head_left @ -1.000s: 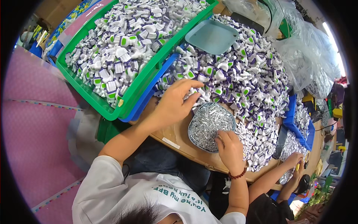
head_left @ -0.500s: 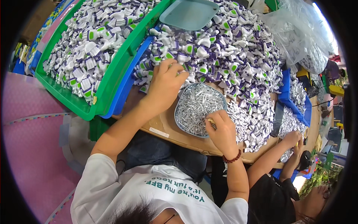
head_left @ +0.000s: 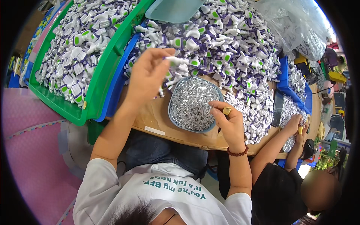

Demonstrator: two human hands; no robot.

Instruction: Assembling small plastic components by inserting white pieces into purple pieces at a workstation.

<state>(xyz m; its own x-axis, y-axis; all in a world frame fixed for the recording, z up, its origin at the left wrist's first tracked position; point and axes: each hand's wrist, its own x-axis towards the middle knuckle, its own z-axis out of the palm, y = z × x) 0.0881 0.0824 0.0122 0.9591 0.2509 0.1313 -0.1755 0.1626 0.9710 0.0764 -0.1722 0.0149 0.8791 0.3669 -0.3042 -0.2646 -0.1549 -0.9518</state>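
Hands worked over a worktop: left hand pinched a white plastic part, right hand gripped a yellow-tipped tool. Part looked liable to slip (thin fingertip hold) into the tray of metal pins.

The left hand covers most of the white plastic piece it pinches, so its shape cannot be told. The right hand hides all but the tip of a small yellow tool. The metal pins in the tray are too small to tell apart. The pale lid and green bin are cut off at the top edge.
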